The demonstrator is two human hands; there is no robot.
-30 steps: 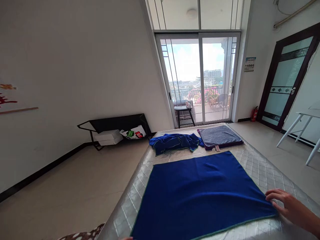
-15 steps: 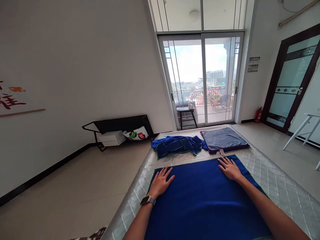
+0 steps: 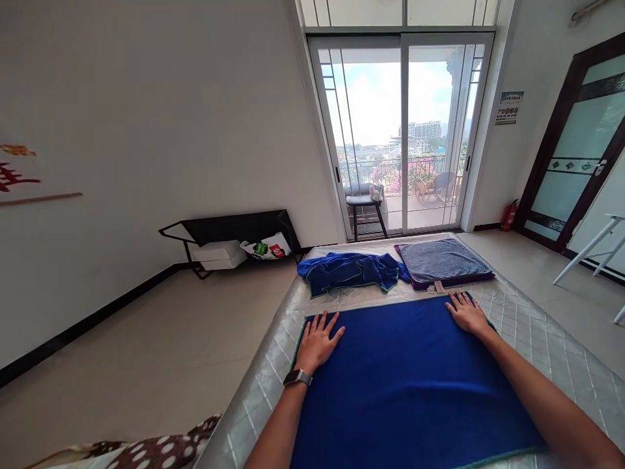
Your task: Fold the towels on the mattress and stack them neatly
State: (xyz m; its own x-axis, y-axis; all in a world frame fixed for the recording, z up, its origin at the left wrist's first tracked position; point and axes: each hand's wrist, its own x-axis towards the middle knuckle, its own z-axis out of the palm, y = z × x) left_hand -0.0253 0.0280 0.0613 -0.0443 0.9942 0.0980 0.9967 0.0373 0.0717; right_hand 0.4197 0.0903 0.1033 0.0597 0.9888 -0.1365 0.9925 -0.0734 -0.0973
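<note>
A blue towel with green edging is spread out on the plastic-covered mattress. My left hand lies flat on its far left corner, fingers spread, with a watch on the wrist. On the far right corner rests my right hand, also flat with the fingers apart. Beyond the towel sits a crumpled blue towel. To the right of that is a folded stack of grey and purple towels with a white tag at its near edge.
A black rack with white boxes and a bag stands by the left wall. Sliding glass doors are past the mattress's far end. A polka-dot cloth shows at the lower left. White stool legs stand at right.
My right hand has slid right, out to the towel's far right corner. My left hand stays flat near the far left corner. The camera view has tilted down a little.
</note>
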